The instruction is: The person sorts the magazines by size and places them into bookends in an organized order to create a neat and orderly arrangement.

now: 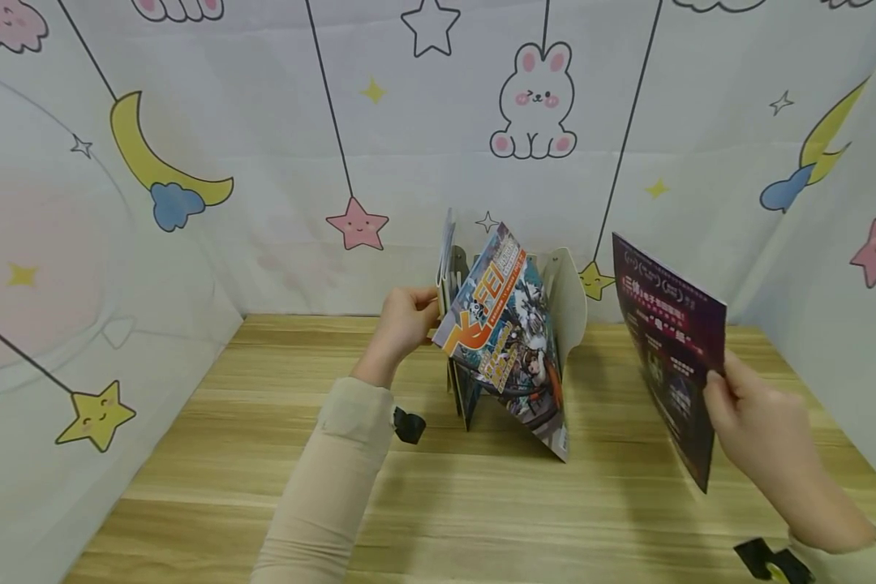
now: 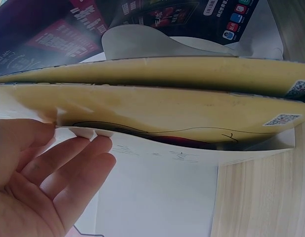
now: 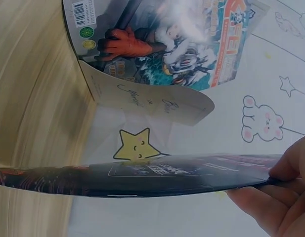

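My right hand (image 1: pixel 762 426) pinches a dark purple magazine (image 1: pixel 672 349) by its near edge and holds it upright, off to the right of a white magazine rack (image 1: pixel 571 296). In the right wrist view this magazine (image 3: pixel 142 177) is seen nearly edge-on. My left hand (image 1: pixel 406 324) grips the rack's left side; the left wrist view shows the thumb and fingertips at the edge of a white panel (image 2: pixel 162 168). A colourful comic magazine (image 1: pixel 507 341) leans aslant in the rack. Beside the left hand stand magazines with yellow covers (image 2: pixel 182 106).
The rack stands on a wood-grain table (image 1: pixel 263 454). Behind and around it hangs a white cloth (image 1: pixel 263 81) printed with stars, moons and a rabbit.
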The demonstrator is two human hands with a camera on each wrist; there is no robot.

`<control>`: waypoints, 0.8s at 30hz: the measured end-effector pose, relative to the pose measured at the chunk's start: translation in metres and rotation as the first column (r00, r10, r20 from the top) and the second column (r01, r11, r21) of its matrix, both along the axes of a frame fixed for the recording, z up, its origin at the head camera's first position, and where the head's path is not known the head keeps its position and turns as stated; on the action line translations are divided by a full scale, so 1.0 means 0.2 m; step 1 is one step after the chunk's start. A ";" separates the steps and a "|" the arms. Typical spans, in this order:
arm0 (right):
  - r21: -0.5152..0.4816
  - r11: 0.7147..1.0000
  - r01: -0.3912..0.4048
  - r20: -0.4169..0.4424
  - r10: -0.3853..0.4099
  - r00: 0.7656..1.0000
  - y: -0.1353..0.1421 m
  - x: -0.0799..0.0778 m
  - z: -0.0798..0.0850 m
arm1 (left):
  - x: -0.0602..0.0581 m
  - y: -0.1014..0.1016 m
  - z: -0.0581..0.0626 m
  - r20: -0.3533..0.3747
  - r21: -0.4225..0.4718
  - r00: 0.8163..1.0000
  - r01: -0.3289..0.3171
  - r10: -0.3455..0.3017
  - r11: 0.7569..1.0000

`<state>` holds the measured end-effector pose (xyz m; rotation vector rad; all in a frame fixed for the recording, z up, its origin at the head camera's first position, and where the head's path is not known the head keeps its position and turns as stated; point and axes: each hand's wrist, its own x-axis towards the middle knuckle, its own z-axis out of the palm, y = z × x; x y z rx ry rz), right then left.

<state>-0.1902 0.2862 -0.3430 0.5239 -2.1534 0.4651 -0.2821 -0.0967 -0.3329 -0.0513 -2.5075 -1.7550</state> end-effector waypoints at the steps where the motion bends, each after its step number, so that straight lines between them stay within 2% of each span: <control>1: -0.003 1.000 -0.001 -0.012 0.001 1.000 0.00 0.00 0.00 | 0.00 0.00 0.00 -0.001 0.000 1.000 0.000 0.000 1.000; 8: -0.024 1.000 0.010 -0.020 -0.010 1.000 -0.01 0.02 0.02 | 0.00 0.00 0.00 -0.009 -0.024 1.000 -0.005 0.005 1.000; 14: -0.081 0.997 0.003 -0.039 -0.007 0.999 -0.02 0.03 0.03 | 0.00 0.00 0.00 -0.012 -0.032 1.000 -0.004 0.003 0.999; 24: -0.145 0.989 0.012 -0.041 -0.018 0.999 -0.02 0.05 0.05 | 0.00 0.00 0.01 0.019 -0.021 1.000 -0.002 0.003 1.000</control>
